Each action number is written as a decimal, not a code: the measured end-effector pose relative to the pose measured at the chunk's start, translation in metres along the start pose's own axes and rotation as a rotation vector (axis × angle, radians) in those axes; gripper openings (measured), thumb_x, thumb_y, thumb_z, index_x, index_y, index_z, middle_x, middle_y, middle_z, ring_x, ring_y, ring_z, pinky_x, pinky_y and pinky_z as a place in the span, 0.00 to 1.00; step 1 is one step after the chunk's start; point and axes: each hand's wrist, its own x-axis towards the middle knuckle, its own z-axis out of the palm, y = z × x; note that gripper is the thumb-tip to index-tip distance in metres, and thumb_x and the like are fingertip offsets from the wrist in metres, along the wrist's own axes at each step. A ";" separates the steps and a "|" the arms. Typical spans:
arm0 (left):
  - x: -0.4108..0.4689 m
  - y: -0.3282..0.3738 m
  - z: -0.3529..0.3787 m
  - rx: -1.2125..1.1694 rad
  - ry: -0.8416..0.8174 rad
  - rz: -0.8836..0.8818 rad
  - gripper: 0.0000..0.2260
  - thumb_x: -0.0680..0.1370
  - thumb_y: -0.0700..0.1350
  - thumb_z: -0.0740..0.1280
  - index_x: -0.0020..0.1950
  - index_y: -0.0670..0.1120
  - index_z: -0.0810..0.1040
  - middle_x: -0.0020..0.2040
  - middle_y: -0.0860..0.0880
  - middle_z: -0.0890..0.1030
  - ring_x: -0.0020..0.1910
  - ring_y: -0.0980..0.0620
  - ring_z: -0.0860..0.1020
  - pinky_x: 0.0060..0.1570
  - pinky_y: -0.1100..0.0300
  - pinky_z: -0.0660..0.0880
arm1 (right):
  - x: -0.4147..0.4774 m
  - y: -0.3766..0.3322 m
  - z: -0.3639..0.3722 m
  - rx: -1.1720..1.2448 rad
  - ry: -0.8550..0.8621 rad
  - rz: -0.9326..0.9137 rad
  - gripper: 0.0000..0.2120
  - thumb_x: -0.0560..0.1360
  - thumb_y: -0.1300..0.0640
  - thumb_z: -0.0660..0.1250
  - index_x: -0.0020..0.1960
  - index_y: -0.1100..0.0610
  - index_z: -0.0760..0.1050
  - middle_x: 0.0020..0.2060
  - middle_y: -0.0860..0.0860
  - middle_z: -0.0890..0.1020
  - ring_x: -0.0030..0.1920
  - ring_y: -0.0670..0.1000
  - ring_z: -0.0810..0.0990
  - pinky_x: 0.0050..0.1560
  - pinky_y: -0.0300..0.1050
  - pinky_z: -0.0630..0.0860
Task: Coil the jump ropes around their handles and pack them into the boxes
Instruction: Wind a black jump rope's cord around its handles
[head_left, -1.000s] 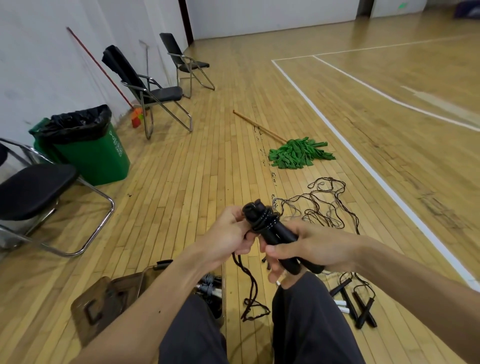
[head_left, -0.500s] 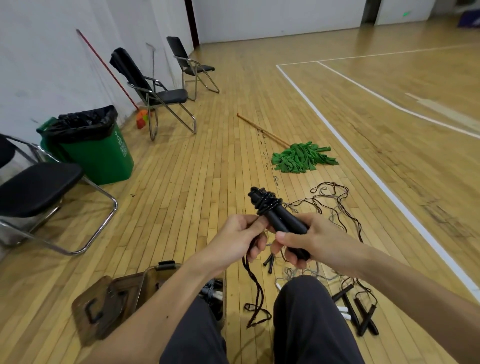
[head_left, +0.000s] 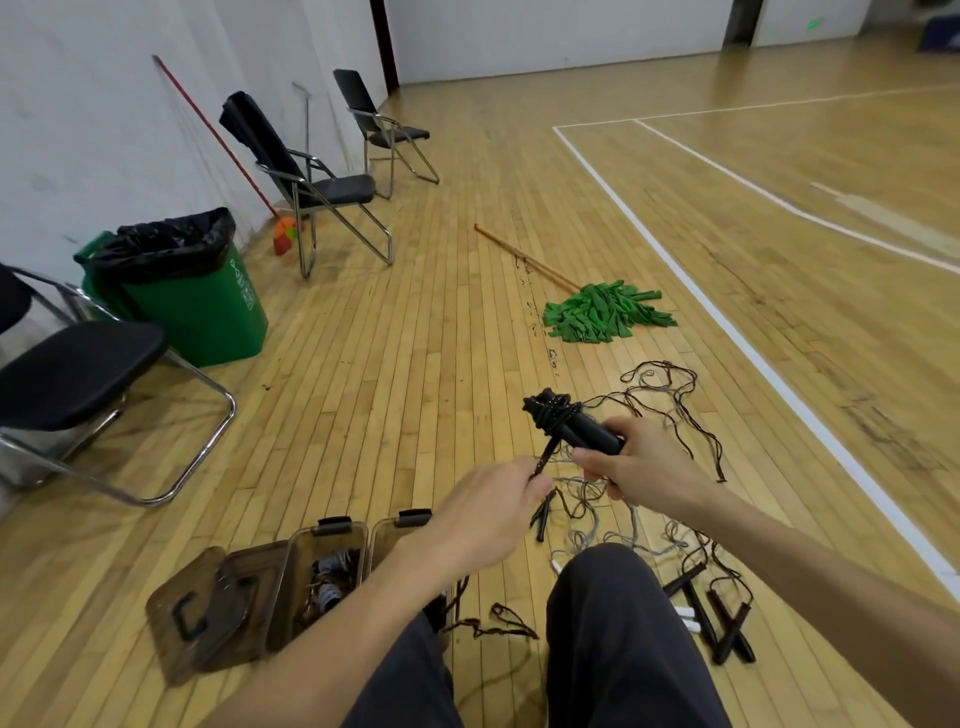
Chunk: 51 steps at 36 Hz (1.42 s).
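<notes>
— Handles (head_left: 587, 434)?
— Black, with black cord (head_left: 550, 415).
— Boxes (head_left: 306, 551)?
— Translucent brown.
— The rest?
— Green mop (head_left: 605, 314), green bin (head_left: 208, 322) with black liner (head_left: 166, 244), tan plank floor (head_left: 415, 364), white lines (head_left: 727, 325).

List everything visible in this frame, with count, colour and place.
Jump rope handles: one bundle, black, rope coiled round the top, in the right grip.
Loose ropes: one tangle, dark brown and grey, floor right of centre.
Spare handles: several, black, floor at lower right.
Boxes: two, brown translucent, open, floor lower left.
Lid: one, brown, left of the boxes.
Bin: one, green with black liner, by the left wall.
Chairs: three, black seats, along the left wall.
Mop: one, green head, lying mid-floor.
Broom: one, red shaft, leaning on the wall.
Left grip: pinches the rope strand under the coil.
Right grip: wraps the handles.
</notes>
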 end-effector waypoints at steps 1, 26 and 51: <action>0.000 0.003 0.000 0.072 0.025 0.015 0.12 0.86 0.53 0.54 0.50 0.50 0.73 0.37 0.53 0.75 0.33 0.55 0.72 0.33 0.59 0.69 | 0.001 0.000 0.002 -0.016 0.008 0.001 0.08 0.79 0.53 0.71 0.55 0.55 0.76 0.37 0.52 0.83 0.28 0.44 0.76 0.28 0.36 0.72; 0.002 0.023 -0.062 0.478 -0.219 0.272 0.08 0.79 0.50 0.70 0.56 0.49 0.78 0.46 0.55 0.74 0.47 0.56 0.72 0.49 0.59 0.70 | -0.022 -0.029 -0.002 -0.337 -0.645 0.249 0.11 0.81 0.52 0.67 0.53 0.61 0.74 0.32 0.52 0.79 0.27 0.49 0.74 0.27 0.40 0.73; 0.012 0.020 -0.056 -0.641 -0.514 0.332 0.09 0.73 0.56 0.72 0.42 0.51 0.82 0.34 0.51 0.79 0.31 0.47 0.76 0.32 0.57 0.73 | -0.057 -0.066 -0.032 -0.162 -0.978 -0.068 0.13 0.81 0.56 0.68 0.47 0.67 0.76 0.33 0.52 0.78 0.28 0.47 0.76 0.26 0.38 0.73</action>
